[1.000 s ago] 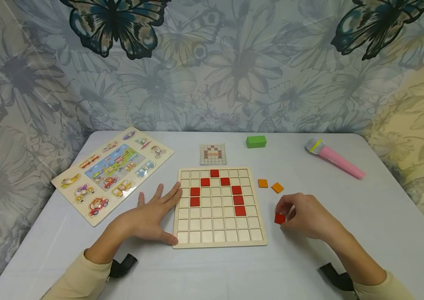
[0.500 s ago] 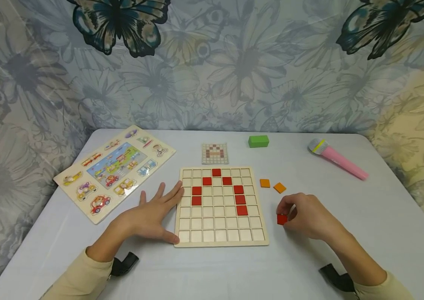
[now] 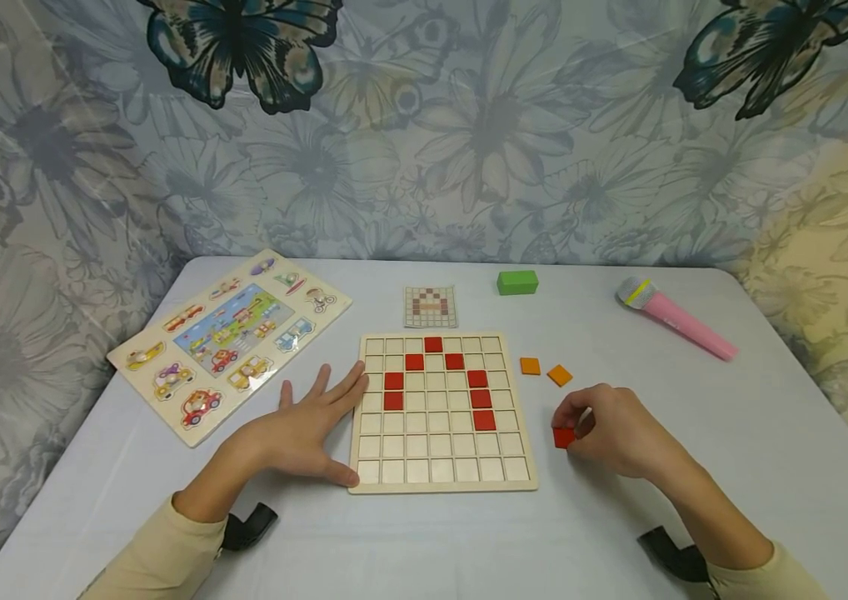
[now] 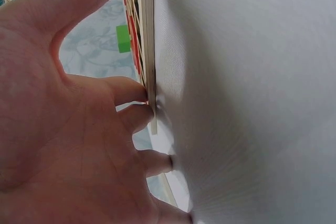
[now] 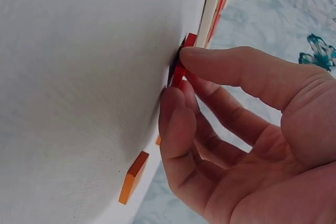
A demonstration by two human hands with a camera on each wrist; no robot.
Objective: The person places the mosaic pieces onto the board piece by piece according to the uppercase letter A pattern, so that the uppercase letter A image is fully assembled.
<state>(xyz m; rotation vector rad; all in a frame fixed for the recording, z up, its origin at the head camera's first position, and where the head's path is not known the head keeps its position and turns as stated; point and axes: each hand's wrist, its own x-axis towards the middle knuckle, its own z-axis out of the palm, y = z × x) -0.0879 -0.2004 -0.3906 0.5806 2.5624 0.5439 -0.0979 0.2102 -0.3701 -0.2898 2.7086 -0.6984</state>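
Stillness, almost, over this past second! The right hand keeps its red tile pinched between thumb and fingertips, tile and hand low over the table, just off the grid board's right side. Whether the tile's underside touches the cloth, I can't tell. The whole head view slips a touch to one side from the first frame, yet hand and tile hold practically the same spot relative to the board.

Over to the left hand, and no change there either: fingers spread well apart, thumb at the board's near left corner, fingertips at its left edge. On the grid, the count stays at eight red squares, one at the top and the rest stepping down both sides. Two orange tiles remain between board and right hand, slightly farther back, unmoved. Behind them all, the small patterned card, the green block and the pink microphone sit just as before.
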